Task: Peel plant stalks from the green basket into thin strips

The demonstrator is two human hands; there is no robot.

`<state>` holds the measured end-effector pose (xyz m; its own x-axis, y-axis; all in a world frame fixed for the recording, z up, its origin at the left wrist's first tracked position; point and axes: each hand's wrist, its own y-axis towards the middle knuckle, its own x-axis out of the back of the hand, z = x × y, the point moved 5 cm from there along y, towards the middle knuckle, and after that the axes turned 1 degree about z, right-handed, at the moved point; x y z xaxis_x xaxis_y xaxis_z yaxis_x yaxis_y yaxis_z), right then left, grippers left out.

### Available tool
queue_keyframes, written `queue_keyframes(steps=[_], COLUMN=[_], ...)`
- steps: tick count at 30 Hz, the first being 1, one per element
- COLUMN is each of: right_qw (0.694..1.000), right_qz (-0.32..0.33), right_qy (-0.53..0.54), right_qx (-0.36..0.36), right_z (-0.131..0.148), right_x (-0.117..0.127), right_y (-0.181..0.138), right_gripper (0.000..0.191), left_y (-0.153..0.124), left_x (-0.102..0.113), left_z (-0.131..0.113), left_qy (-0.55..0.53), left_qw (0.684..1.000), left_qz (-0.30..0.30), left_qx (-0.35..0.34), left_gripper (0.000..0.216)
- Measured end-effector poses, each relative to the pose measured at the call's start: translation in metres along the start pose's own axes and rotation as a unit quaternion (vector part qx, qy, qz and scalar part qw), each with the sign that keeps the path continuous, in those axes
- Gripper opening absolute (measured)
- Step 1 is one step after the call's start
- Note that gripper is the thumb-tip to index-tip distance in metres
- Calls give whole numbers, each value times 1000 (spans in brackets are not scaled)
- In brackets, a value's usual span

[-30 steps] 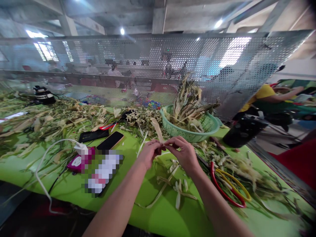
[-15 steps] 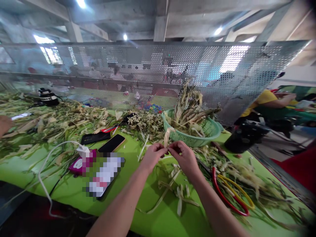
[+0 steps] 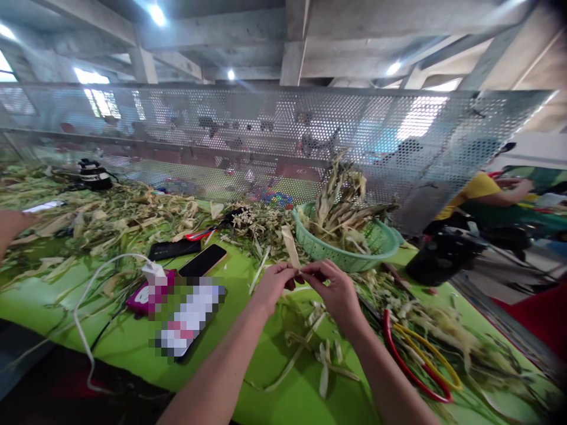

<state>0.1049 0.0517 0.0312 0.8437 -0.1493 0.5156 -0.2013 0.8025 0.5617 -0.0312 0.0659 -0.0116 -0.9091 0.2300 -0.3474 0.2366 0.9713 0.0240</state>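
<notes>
A pale strip of corn husk (image 3: 290,245) stands up between my hands over the green table. My left hand (image 3: 275,287) is closed, pinching its lower end between thumb and finger. Right beside it, my right hand (image 3: 331,285) pinches the same end, fingertips nearly touching the left ones. What lies exactly between the fingertips is too small to make out. Below the hands, several cut husk strips (image 3: 324,369) are scattered on the table. Just beyond them sits a green plastic basket (image 3: 341,258) with dried husks (image 3: 339,198) in it.
Red-and-yellow-handled scissors (image 3: 419,360) lie at the right among husk scraps. To the left are a phone (image 3: 204,261), a blurred-screen phone (image 3: 190,321) and a purple power bank (image 3: 146,295) with a white cable. A perforated metal screen (image 3: 248,136) runs behind. Another person's hand (image 3: 15,224) shows far left.
The husk strip now leans more to the left and its flat side shows more. Both hands keep their pinch with small finger movements. The view has shifted slightly.
</notes>
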Motion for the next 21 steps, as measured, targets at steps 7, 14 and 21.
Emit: queue_keyframes(steps=[7,14,21], right_qw=[999,998,999], right_qz=[9,-21,-4], right_qy=[-28,12,34], right_qx=[-14,-66,-20], right_z=[1,-7,-1], right_x=[-2,-1,-3], right_y=[0,-1,-1], right_gripper=[12,18,16], left_y=[0,-5,-3], left_x=[-1,-9,-4], left_z=[-1,-9,-5], left_qy=[-16,35,-17], left_qw=[1000,999,1000], left_qz=[-16,6,-20], left_qx=[1,-19,-9], left_gripper=[11,17,14])
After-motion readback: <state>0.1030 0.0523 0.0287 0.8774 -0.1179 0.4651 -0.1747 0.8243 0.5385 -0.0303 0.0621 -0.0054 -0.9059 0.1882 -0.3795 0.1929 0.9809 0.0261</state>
